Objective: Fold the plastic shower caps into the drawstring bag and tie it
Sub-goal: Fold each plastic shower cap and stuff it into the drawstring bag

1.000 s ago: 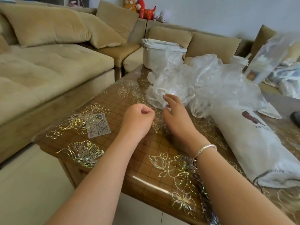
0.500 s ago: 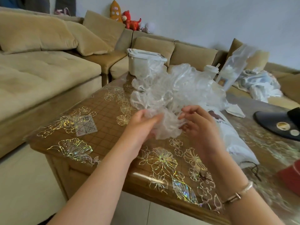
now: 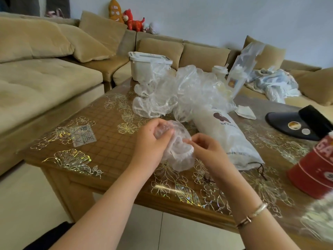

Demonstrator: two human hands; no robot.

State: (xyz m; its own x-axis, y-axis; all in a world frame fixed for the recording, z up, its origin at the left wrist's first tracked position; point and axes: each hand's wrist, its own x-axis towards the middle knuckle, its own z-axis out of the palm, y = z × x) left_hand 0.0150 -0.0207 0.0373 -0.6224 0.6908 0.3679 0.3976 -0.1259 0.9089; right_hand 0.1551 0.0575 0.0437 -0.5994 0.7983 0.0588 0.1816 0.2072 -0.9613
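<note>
Just above the brown table (image 3: pixel 111 141), both hands hold one clear plastic shower cap (image 3: pixel 180 154) with a gathered elastic rim. My left hand (image 3: pixel 153 141) grips its bunched top, fingers curled round the plastic. My right hand (image 3: pixel 203 150) pinches the cap's rim at its right side. Behind them a heap of several more clear shower caps (image 3: pixel 173 91) lies on the table. The white drawstring bag (image 3: pixel 228 138) lies on its side to the right of my hands, its dark cord (image 3: pixel 261 171) trailing at the near end.
A white lidded tub (image 3: pixel 144 67) stands behind the heap. A clear packet (image 3: pixel 241 69) leans at the back right. A black visor (image 3: pixel 299 123) and a red tin (image 3: pixel 317 170) sit at the right. A beige sofa surrounds the table.
My hands have pulled one shower cap free of the heap and brought it nearer to me. A second ago both hands were bare, the right one reaching at the heap.
</note>
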